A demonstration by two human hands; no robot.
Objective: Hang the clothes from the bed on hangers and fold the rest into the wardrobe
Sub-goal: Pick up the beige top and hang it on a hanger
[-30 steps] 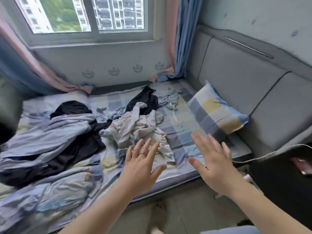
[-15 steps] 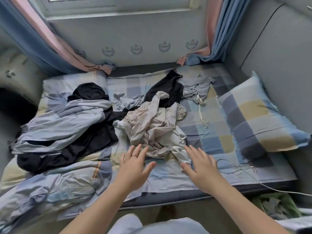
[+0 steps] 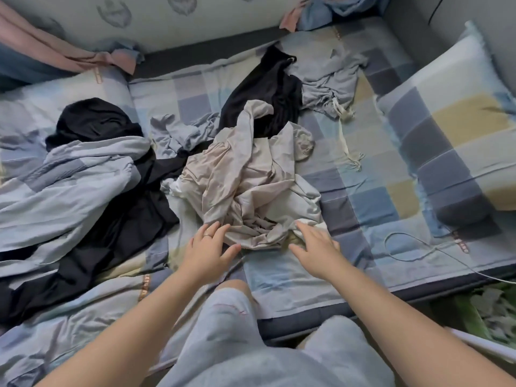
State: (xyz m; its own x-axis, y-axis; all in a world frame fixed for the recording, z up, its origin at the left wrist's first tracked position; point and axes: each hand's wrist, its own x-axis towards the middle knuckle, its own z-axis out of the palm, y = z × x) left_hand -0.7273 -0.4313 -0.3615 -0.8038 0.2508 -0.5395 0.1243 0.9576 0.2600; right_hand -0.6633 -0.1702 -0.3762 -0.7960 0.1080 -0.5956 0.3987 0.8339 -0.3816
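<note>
Left hand (image 3: pixel 210 248) and right hand (image 3: pixel 317 247): both grips open, fingers spread, touching beige garment (image 3: pixel 251 185), holding nothing. On bed (image 3: pixel 371 196): one beige, at least two black garments (image 3: pixel 265 88), one checked pillow (image 3: pixel 452 121)

Checked bed (image 3: pixel 371 202): beige garment (image 3: pixel 251 191), black clothes (image 3: pixel 134 219), grey top (image 3: pixel 329 76), pillow (image 3: pixel 452 129), cable (image 3: pixel 413 247).

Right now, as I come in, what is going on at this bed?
A person leans over the bed and reaches both hands toward the crumpled beige garment in the middle. The left hand and the right hand are at its near edge, fingers spread, with nothing gripped yet. Behind it lie a black garment and a grey garment. To the left is pale blue cloth. A checked pillow lies at the right. No hanger is in view.
</note>
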